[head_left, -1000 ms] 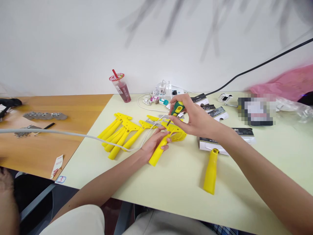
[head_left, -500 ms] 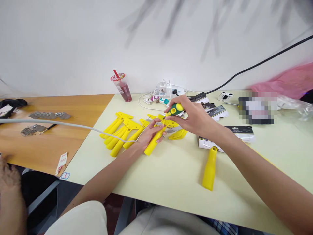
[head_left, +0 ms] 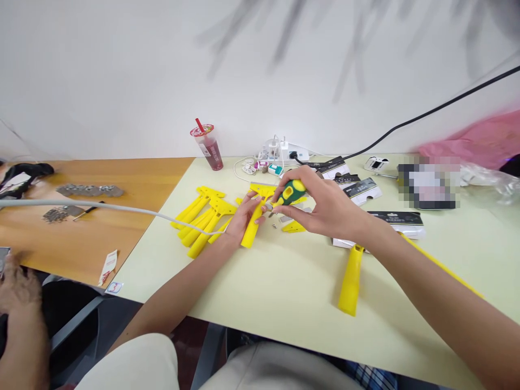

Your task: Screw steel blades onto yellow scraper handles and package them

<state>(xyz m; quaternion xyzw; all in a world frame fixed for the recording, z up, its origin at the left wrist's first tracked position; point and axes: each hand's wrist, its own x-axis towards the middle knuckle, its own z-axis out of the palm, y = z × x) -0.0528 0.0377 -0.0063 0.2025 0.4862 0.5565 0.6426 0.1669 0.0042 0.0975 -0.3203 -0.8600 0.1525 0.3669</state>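
Observation:
My left hand (head_left: 239, 223) is closed around a yellow plastic scraper (head_left: 251, 232), its wide head pointing away from me. A stubby screwdriver (head_left: 293, 192) with a green and yellow handle is gripped in my right hand (head_left: 333, 210). Its shaft points down and left, beside the scraper's neck and apart from the head. Tiny metal screws (head_left: 274, 226) lie on the table just under it. Left of my hands rest several yellow scrapers (head_left: 205, 227) in a row. A yellow head piece (head_left: 293, 227) lies behind my right fingers, partly hidden.
A yellow handle (head_left: 350, 281) lies by black and white packages (head_left: 396, 218). Behind stand a drink cup (head_left: 212, 151) and a power strip (head_left: 298, 154). A grey cable (head_left: 122, 206) crosses on the left. Another person's hand (head_left: 18, 287) rests by the wooden table (head_left: 142, 184).
The screwdriver has come off the scraper's head and swung down to the right. The scraper's head now shows more plainly. The whole view has shifted slightly.

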